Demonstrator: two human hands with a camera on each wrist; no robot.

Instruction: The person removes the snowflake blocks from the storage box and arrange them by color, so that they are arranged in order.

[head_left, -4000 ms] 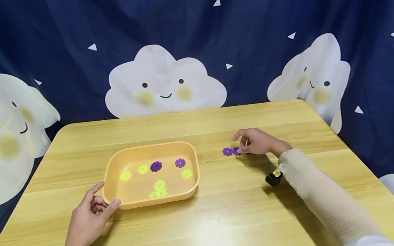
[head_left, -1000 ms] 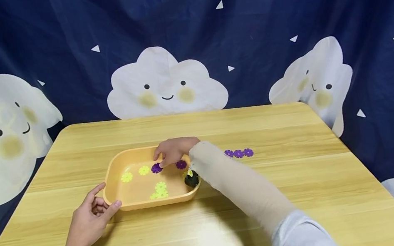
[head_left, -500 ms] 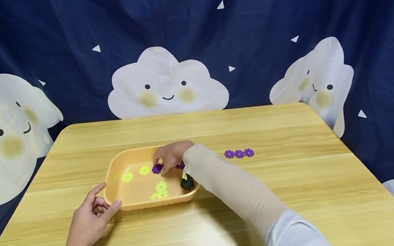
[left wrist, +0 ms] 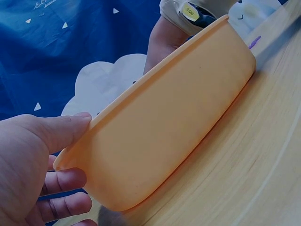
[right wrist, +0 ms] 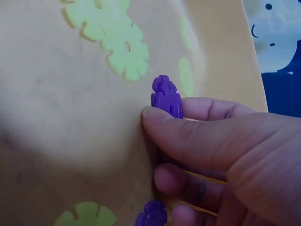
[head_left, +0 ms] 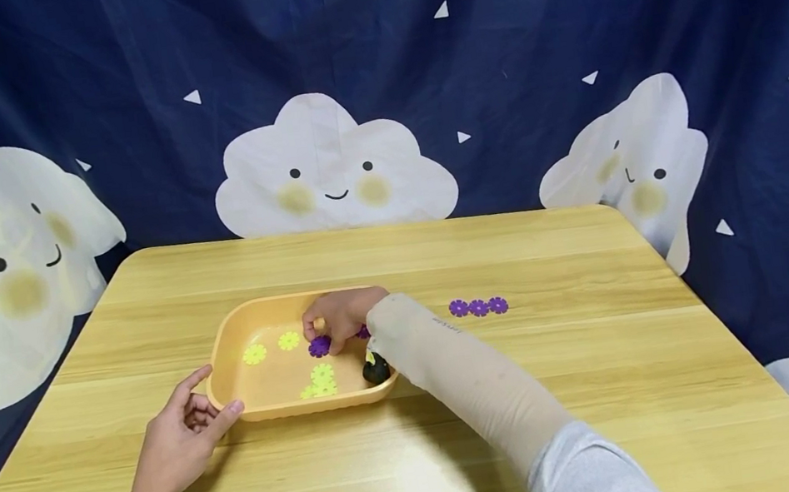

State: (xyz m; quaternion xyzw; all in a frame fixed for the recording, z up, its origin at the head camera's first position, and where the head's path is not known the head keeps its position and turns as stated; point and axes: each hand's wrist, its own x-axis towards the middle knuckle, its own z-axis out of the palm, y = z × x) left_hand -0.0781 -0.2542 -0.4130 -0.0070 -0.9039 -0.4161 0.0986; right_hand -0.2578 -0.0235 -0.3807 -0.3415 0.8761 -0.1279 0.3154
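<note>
An orange plastic tray stands on the table. My left hand grips its left rim, the thumb on top and fingers below. My right hand reaches inside and pinches a purple snowflake disc between thumb and forefinger, tilted on edge close over the tray floor; it looks thick, like stacked discs. Near my curled lower fingers lies another purple disc, mostly hidden by the hand in the head view. Several yellow snowflake discs lie in the tray, some overlapping.
To the right of the tray, three purple snowflake discs form a row on the wooden table. A dark blue curtain with clouds hangs behind the far edge. My right forearm crosses the tray's right end.
A third purple disc has joined the row on the right. My right hand has moved from there into the tray, taken hold of a purple disc and drawn it slightly nearer. My left hand stays put.
</note>
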